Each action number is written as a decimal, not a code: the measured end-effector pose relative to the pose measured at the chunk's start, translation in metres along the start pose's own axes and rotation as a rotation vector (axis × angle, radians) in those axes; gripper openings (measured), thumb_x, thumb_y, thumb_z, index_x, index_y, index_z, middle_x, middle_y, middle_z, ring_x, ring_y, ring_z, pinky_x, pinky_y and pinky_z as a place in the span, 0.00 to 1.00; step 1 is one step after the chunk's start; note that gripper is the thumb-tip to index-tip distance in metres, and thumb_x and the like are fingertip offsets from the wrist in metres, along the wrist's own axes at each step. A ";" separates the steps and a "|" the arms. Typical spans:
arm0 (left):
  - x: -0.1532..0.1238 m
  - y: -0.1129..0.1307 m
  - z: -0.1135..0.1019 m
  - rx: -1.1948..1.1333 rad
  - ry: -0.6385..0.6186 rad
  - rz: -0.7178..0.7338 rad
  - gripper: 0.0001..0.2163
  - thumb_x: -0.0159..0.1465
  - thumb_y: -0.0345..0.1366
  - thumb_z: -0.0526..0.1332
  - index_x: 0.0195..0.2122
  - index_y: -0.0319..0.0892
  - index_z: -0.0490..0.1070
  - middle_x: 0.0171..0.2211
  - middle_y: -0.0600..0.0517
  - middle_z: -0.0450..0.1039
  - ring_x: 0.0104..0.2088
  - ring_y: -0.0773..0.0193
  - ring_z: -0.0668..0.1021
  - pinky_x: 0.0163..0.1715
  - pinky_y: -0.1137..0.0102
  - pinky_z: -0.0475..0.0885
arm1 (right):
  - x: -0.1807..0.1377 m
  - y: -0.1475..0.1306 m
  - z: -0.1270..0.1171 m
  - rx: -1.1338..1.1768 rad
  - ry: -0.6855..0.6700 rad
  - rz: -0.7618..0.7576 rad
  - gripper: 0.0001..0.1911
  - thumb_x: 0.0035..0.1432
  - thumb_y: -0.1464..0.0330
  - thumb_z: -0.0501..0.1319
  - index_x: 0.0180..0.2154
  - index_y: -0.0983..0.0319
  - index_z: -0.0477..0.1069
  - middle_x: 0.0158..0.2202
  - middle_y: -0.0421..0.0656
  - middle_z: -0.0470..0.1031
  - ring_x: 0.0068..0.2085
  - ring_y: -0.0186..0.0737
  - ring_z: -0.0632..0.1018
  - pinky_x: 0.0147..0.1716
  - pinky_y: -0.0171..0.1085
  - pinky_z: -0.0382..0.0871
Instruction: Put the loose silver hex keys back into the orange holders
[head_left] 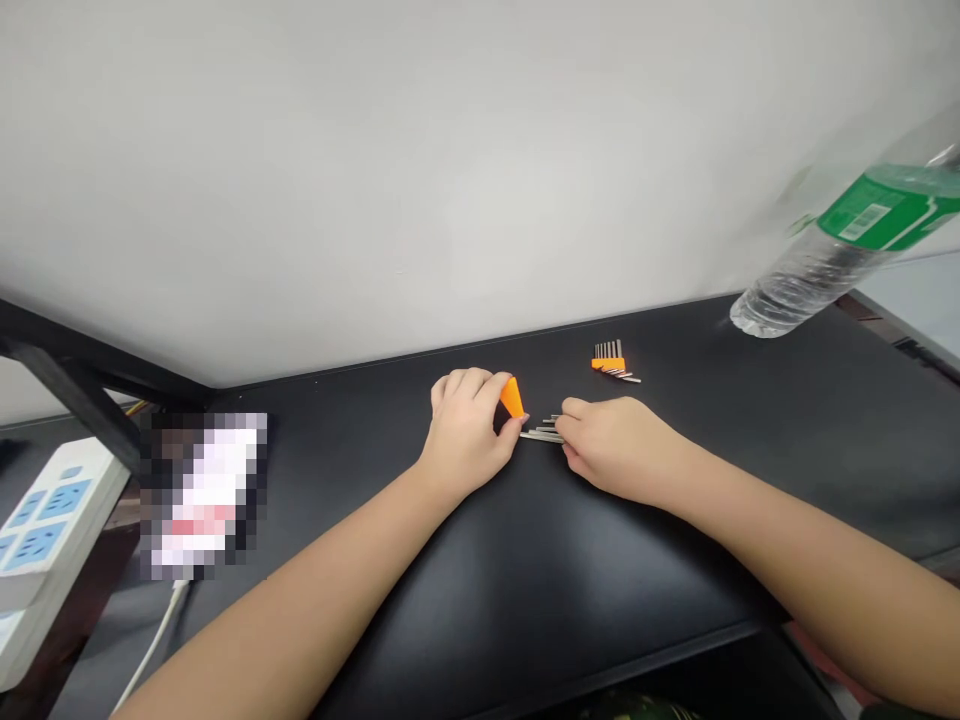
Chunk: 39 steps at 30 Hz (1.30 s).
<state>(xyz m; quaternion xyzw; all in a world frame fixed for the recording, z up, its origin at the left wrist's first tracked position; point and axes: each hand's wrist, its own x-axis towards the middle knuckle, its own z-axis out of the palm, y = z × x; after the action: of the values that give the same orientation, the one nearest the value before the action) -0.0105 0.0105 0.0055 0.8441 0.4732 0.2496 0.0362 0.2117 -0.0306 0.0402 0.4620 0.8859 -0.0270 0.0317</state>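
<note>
Rods (543, 436) of thin, pale grey metal, smooth and straight where they show, lie in a loose fan at the centre of the frame, between the two hands. The fingers of the right hand (611, 440) are bunched narrow around their right-hand ends, which they hide. Just left of the rods is an orange holder (513, 398), flat-faced, wedge-like and apparently plastic, pinched between the thumb and forefinger of the left hand (469, 425); the other fingers curl over beside it and cover part of it. Slightly above and to the right, apart from both hands, lies a second holder (608, 365), also orange, with a comb of short dark bars (609, 349) on its upper side and thin bent ends fanning out below. Everything rests on a black tabletop (450, 580) with a dull sheen, against a plain pale wall (450, 200). At the upper right is a clear, ribbed bottle (817, 265) with a green label, tilted in view. On the left are a pixelated slab (206, 490) with a white cable (155, 640), a black bar (90, 405), and a white power strip (60, 515) with blue sockets. The rods' long axis runs nearly level across the frame, left ends toward the orange holder; whether they touch it I cannot tell. The orange holder's long edge slopes steeply from upper left to lower right.
</note>
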 end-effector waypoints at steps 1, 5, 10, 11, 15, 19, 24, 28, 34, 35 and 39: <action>0.000 0.000 0.000 -0.002 0.002 0.001 0.16 0.64 0.38 0.66 0.53 0.46 0.70 0.46 0.48 0.75 0.49 0.53 0.75 0.55 0.54 0.64 | 0.000 -0.001 0.000 -0.005 -0.004 0.006 0.08 0.67 0.71 0.56 0.37 0.62 0.73 0.36 0.43 0.74 0.26 0.36 0.72 0.25 0.39 0.49; 0.000 -0.001 0.001 -0.007 0.007 0.006 0.16 0.64 0.37 0.66 0.53 0.47 0.71 0.46 0.48 0.75 0.48 0.52 0.75 0.55 0.53 0.64 | 0.001 -0.001 0.002 0.012 0.004 0.020 0.06 0.66 0.71 0.56 0.38 0.62 0.72 0.37 0.43 0.73 0.27 0.36 0.72 0.25 0.39 0.49; 0.000 -0.001 0.001 -0.010 0.007 0.018 0.16 0.65 0.38 0.65 0.53 0.46 0.70 0.47 0.47 0.74 0.49 0.51 0.75 0.55 0.53 0.64 | 0.002 -0.001 0.003 0.018 0.009 0.039 0.07 0.66 0.72 0.56 0.38 0.62 0.73 0.38 0.44 0.74 0.27 0.37 0.72 0.24 0.39 0.50; 0.000 0.000 0.001 -0.013 0.006 0.018 0.15 0.65 0.38 0.65 0.53 0.46 0.70 0.47 0.47 0.74 0.49 0.51 0.75 0.54 0.53 0.64 | 0.002 -0.002 0.003 0.017 0.002 0.041 0.08 0.66 0.72 0.55 0.38 0.62 0.73 0.38 0.44 0.74 0.27 0.37 0.72 0.24 0.39 0.50; 0.001 0.000 0.001 -0.017 -0.001 0.014 0.16 0.66 0.39 0.64 0.54 0.46 0.70 0.47 0.47 0.74 0.49 0.51 0.74 0.54 0.53 0.64 | 0.002 -0.004 0.004 0.028 -0.004 0.072 0.06 0.63 0.72 0.57 0.36 0.62 0.73 0.37 0.45 0.75 0.27 0.38 0.73 0.24 0.39 0.51; 0.001 0.000 0.001 -0.014 -0.004 0.015 0.18 0.66 0.40 0.65 0.55 0.45 0.69 0.48 0.46 0.75 0.49 0.51 0.74 0.54 0.52 0.65 | 0.002 0.001 -0.001 0.109 0.021 0.104 0.04 0.59 0.73 0.59 0.32 0.61 0.70 0.35 0.43 0.75 0.28 0.37 0.73 0.26 0.38 0.54; 0.001 0.001 -0.001 -0.036 -0.013 0.037 0.17 0.65 0.41 0.65 0.54 0.45 0.70 0.47 0.47 0.75 0.49 0.51 0.74 0.55 0.53 0.64 | 0.002 0.020 -0.006 0.264 0.224 0.158 0.05 0.59 0.75 0.59 0.32 0.61 0.67 0.32 0.40 0.73 0.31 0.36 0.72 0.31 0.35 0.60; 0.000 0.003 -0.002 -0.050 -0.024 0.080 0.18 0.65 0.41 0.65 0.55 0.45 0.70 0.47 0.46 0.75 0.50 0.51 0.74 0.56 0.52 0.63 | 0.003 0.032 0.001 0.316 0.333 0.093 0.05 0.60 0.76 0.59 0.34 0.61 0.67 0.32 0.40 0.71 0.31 0.35 0.70 0.31 0.34 0.61; -0.001 0.005 -0.004 -0.068 -0.043 0.100 0.18 0.65 0.40 0.65 0.55 0.45 0.71 0.48 0.46 0.75 0.51 0.51 0.75 0.57 0.52 0.64 | 0.004 0.033 0.006 0.281 0.375 0.023 0.06 0.65 0.75 0.56 0.36 0.61 0.69 0.35 0.42 0.71 0.31 0.36 0.70 0.30 0.34 0.62; -0.001 0.005 -0.004 -0.068 -0.047 0.104 0.18 0.65 0.40 0.65 0.55 0.45 0.71 0.48 0.46 0.75 0.51 0.50 0.74 0.57 0.51 0.64 | 0.004 0.033 0.006 0.272 0.391 0.014 0.06 0.67 0.74 0.55 0.37 0.61 0.70 0.35 0.43 0.72 0.32 0.36 0.71 0.31 0.34 0.62; -0.001 0.006 -0.005 -0.069 -0.070 0.138 0.18 0.65 0.40 0.64 0.56 0.45 0.71 0.47 0.46 0.75 0.51 0.49 0.74 0.58 0.50 0.63 | 0.002 0.032 0.004 0.210 0.438 0.011 0.09 0.71 0.72 0.54 0.40 0.62 0.73 0.39 0.46 0.74 0.34 0.37 0.74 0.32 0.35 0.64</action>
<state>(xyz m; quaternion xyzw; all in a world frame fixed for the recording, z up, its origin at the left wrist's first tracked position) -0.0082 0.0051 0.0111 0.8812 0.4035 0.2378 0.0645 0.2368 -0.0107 0.0359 0.4623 0.8615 -0.0179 -0.2093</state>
